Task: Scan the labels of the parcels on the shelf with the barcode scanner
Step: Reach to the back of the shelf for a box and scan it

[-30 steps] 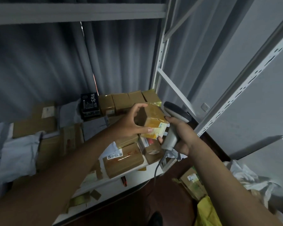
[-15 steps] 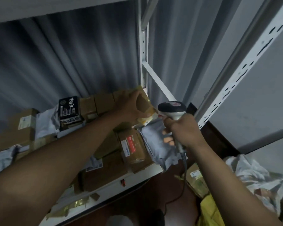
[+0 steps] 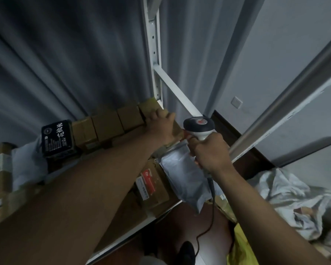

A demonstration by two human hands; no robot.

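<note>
My right hand (image 3: 208, 152) grips the handle of a white and black barcode scanner (image 3: 198, 125), its head held just right of the small brown parcel (image 3: 177, 129). My left hand (image 3: 160, 124) holds that parcel at the back right corner of the shelf (image 3: 130, 236), beside a row of similar brown boxes (image 3: 107, 125). A grey poly mailer (image 3: 185, 176) lies under the scanner, next to a cardboard box with a red and white label (image 3: 151, 185). A black box with white writing (image 3: 56, 137) stands further left.
White perforated shelf uprights (image 3: 155, 54) rise behind the parcels, with a diagonal brace (image 3: 178, 96). The scanner's black cable (image 3: 210, 217) hangs toward the dark floor. Crumpled grey bags (image 3: 287, 194) and a yellow bag (image 3: 241, 245) lie on the floor at right.
My left hand carried the small brown parcel away from the scanner to the back right corner of the shelf. The view has moved closer in and to the right.
</note>
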